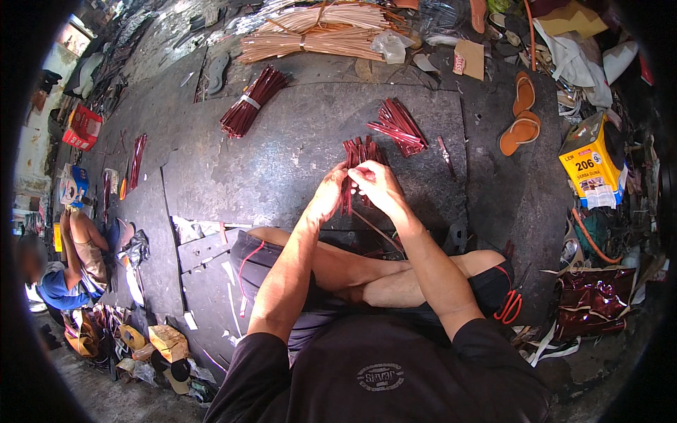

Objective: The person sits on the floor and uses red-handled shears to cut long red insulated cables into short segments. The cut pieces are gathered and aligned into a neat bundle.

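Over the dark work board (296,176) in front of my crossed legs, my left hand (328,194) and my right hand (377,185) come together around a bundle of shiny dark red strips (362,149). The fingers of both are closed at its middle, and strip ends stick out above and below them. What the fingertips pinch there is too small to make out. Just beyond my right hand lies a loose pile of similar red strips (403,127). Farther left, another red bundle (264,88) is bound with a pale band.
Tied bundles of tan strips (317,42) lie at the far edge. To the right are brown sandals (520,130), a yellow can (589,162) and red-handled scissors (509,307) by my knee. A co-worker (63,282) sits at the far left.
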Demonstrator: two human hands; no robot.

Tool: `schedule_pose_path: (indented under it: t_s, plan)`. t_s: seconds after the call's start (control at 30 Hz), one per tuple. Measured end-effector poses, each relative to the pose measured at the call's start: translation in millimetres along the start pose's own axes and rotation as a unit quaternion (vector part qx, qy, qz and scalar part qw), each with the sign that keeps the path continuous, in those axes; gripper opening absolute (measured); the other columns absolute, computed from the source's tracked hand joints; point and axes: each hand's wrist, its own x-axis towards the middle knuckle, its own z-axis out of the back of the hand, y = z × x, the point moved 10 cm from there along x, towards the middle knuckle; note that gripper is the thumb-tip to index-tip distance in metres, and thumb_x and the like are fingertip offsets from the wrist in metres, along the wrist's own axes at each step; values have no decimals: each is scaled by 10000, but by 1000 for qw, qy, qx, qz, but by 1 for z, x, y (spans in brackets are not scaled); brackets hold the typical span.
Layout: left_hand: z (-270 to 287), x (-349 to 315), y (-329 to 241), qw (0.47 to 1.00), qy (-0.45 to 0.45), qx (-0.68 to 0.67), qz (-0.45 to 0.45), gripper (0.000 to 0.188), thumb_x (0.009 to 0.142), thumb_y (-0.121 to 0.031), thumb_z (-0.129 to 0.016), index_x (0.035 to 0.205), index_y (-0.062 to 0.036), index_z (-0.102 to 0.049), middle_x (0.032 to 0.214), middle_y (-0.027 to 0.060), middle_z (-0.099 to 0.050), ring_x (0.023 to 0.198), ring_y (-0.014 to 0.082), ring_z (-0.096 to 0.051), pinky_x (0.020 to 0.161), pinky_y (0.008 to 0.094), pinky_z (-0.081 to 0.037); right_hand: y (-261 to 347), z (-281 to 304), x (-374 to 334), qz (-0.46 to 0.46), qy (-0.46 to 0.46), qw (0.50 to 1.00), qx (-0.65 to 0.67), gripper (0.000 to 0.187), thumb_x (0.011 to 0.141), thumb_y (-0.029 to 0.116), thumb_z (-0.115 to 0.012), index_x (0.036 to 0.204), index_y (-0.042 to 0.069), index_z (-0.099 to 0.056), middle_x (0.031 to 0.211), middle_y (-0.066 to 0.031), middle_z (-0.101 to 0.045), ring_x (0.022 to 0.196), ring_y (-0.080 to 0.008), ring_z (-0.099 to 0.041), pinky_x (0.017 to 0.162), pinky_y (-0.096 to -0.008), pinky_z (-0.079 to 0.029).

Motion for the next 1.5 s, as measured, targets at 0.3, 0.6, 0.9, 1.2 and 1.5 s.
schedule_pose_path:
  t_s: [0.3, 0.6, 0.9, 1.2, 1.5]
  plan:
    - [-15, -2, -7, 998, 47, -35, -1, 487, 996, -237, -359, 1397, 40, -365, 1264, 146, -558, 1036, 190, -549, 892, 313, -438, -19, -3, 2, -33, 11, 999, 33, 249, 914, 189, -665, 1054, -8, -603, 873, -103, -677, 729, -161, -666, 635, -283, -552]
    - [-9, 0, -2, 999, 1, -34, 1, 461, 992, -226, -360, 1369, 35, -409, 1210, 172, -577, 1062, 230, -571, 980, 363, -449, -38, 2, 12, 9, 8, 1000, -23, 193, 931, 139, -598, 1059, -2, -572, 879, -103, -654, 751, -169, -650, 660, -299, -550]
    - [25, 13, -2, 987, -155, 37, 0, 425, 982, -208, -455, 1317, 52, -475, 1022, 144, -621, 916, 211, -610, 888, 328, -491, -10, 35, 4, -28, -64, 983, 168, 200, 991, 158, -521, 1142, 29, -502, 895, -95, -612, 760, -176, -638, 654, -320, -568]
    - [8, 26, 1, 869, -265, 361, -209, 509, 863, -30, -455, 1372, -6, -460, 1245, 227, -561, 1201, 347, -531, 1035, 393, -414, -45, 102, 11, -12, -148, 986, 75, 194, 934, 12, -544, 1123, 13, -587, 877, -111, -683, 748, -151, -660, 684, -288, -547]
    - [44, 4, 8, 884, -305, 345, -82, 437, 838, -133, -563, 1262, -26, -566, 1030, 172, -671, 921, 264, -655, 847, 367, -503, -48, 149, -6, -122, -181, 945, -246, 226, 862, 179, -618, 1068, 110, -679, 1010, -156, -701, 960, -325, -670, 844, -420, -509]
